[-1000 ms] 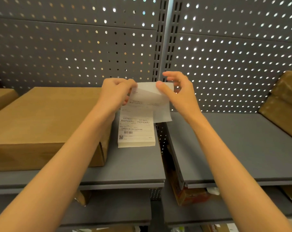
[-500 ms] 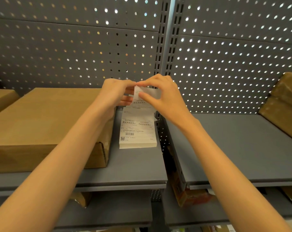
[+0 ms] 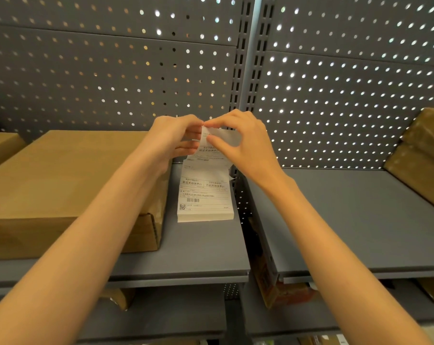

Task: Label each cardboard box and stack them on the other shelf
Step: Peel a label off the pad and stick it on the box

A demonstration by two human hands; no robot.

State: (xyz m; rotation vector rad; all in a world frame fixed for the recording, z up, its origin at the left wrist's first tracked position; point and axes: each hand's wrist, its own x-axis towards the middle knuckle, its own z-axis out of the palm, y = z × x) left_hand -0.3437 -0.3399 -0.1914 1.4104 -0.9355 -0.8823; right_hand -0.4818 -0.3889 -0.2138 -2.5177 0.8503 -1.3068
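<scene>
At the far left I see the edge of a small box (image 3: 0, 148), then the big box (image 3: 69, 185) lying flat on the left shelf (image 3: 186, 255), its top bare of any label so far as I can tell. That box is the one I would label first.

Next comes my left hand (image 3: 172, 138), fingers curled and pinching the top edge of a label (image 3: 212, 148) held up above the pad (image 3: 204, 197), which sits on the shelf just beside the box. My right hand (image 3: 243, 143) pinches the same top edge between thumb and forefinger, right against the left (the 2 pinches nearly touch).

I judge the step to be splitting the label from its backing. To do it well I would keep the left pinch fixed on the backing, roll the right thumb to lift 1 corner, then peel slowly and flat so the sticker does not curl onto itself. I would hold it by the edges only.

To the right, the other shelf (image 3: 360, 220) waits, with brown boxes (image 3: 422, 160) leaning at its far end.
</scene>
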